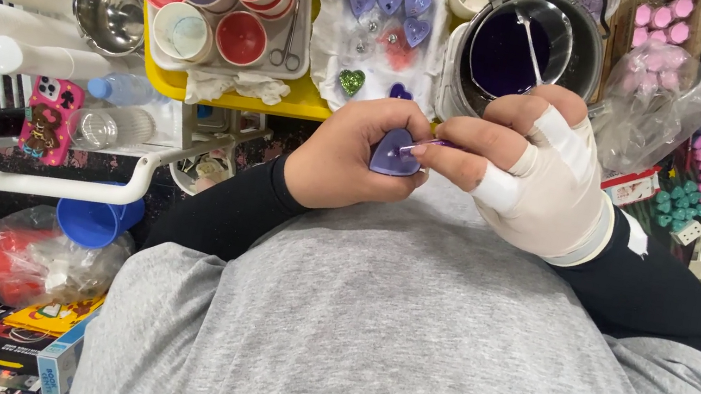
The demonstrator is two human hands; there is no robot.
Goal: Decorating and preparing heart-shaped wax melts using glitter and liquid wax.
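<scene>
Purple heart piece [395,153]: cupped in left hand [346,164], held over the grey shirt.
Left fingers: curled around the heart.
Right hand [540,185]: bandaged, pinching a thin tool [422,146] that touches the heart.
Pot [524,51]: purple liquid, just beyond.

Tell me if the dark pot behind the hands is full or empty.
Not empty: the dark pot is open, with purple liquid across its inside and a thin stick resting in it. How deep the liquid goes cannot be told.

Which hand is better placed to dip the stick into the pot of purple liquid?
Probably the right hand: it holds the stick and lies beside the pot. The left hand holds the purple heart.
</scene>
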